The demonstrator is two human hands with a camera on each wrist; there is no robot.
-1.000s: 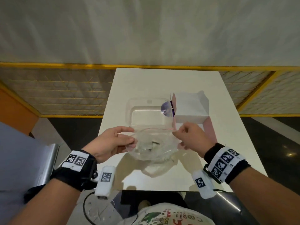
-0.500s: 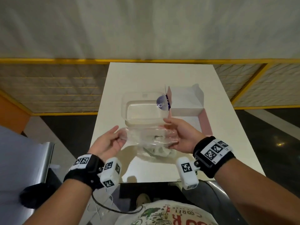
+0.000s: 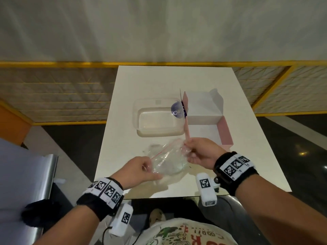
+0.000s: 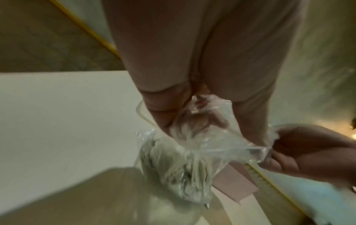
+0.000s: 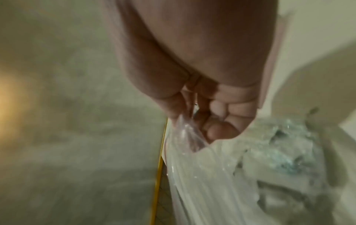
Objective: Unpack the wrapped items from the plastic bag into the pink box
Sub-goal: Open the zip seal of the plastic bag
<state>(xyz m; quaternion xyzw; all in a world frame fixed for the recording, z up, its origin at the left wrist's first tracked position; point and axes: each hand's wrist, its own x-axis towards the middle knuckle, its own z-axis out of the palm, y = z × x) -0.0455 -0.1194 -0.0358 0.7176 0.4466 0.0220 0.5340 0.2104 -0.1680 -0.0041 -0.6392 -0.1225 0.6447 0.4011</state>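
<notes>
Head and wrist views. The left hand (image 3: 139,171) and the right hand (image 3: 199,152) are each pinching one end of the plastic bag's (image 3: 168,161) mouth, both grips closed on the film, and are holding the bag just above the near part of the white bench (image 3: 123,131). The step in hand appears to be opening the red-lined mouth. The next move probably calls for freeing one hand to reach inside, or for tipping the bag over the pink box (image 3: 225,131). The bag is looking clear and crumpled, and the wrapped items (image 4: 179,172) are showing through it as pale, creased bundles bunched at the bottom. The open pink box is standing beyond the right hand, beside a clear plastic container (image 3: 159,119).
</notes>
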